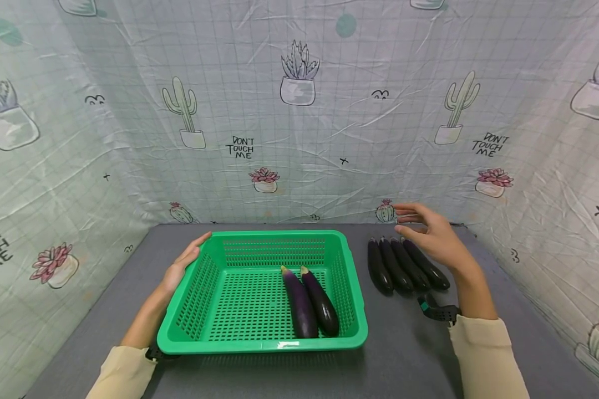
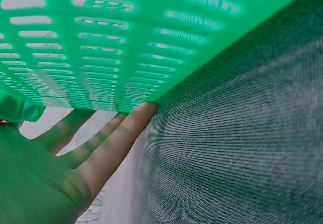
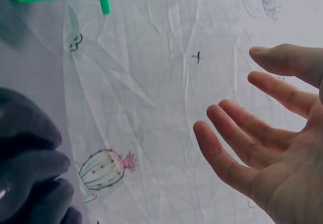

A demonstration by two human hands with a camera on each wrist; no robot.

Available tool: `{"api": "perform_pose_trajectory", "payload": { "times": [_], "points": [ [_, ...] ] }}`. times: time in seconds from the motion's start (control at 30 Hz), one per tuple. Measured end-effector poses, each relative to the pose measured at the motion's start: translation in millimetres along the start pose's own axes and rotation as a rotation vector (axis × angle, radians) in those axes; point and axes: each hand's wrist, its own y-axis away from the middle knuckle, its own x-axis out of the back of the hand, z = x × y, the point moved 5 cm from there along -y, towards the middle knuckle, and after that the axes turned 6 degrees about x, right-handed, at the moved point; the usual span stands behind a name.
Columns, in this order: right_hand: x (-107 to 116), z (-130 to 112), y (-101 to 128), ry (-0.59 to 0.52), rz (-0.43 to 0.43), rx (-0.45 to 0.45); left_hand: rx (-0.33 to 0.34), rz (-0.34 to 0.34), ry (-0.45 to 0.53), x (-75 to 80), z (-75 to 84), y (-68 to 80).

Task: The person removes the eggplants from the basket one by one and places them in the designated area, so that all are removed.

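A green plastic basket (image 1: 262,346) with slotted walls stands on the grey table. Inside it, toward the right, two purple eggplants (image 1: 299,305) lie side by side. My left hand (image 1: 179,269) rests against the basket's left side; in the left wrist view its fingers (image 2: 118,146) stretch out straight along the slotted wall. Right of the basket, several dark eggplants (image 1: 379,269) lie in a row on the table. Above their far ends hovers my right hand (image 1: 431,233), holding nothing. Its fingers are loosely bent and spread apart in the right wrist view, away from the eggplants (image 3: 30,153).
A pale plastic sheet (image 1: 329,127) printed with cacti and lettering hangs behind the table and along both sides. The grey table top (image 1: 399,349) shows in front of the eggplant row and left of the basket.
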Motion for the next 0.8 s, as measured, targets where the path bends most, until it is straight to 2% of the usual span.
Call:
{"api": "perform_pose_trajectory", "payload": {
  "times": [0.17, 0.4, 0.63, 0.8],
  "points": [
    [-4, -7, -2, -0.012, -0.003, 0.008, -0.002, -0.006, 0.016, 0.5, -0.2, 0.8],
    [-13, -18, -5, -0.032, -0.034, 0.082, -0.013, 0.001, 0.002, 1.0, 0.1, 0.2],
    [-31, -34, -8, -0.078, -0.086, 0.122, 0.023, 0.01, -0.023, 1.1, 0.0, -0.9],
    [-48, -46, -14, -0.107, -0.142, 0.151, 0.023, 0.0, 0.004, 0.5, -0.1, -0.1]
  ]
}}
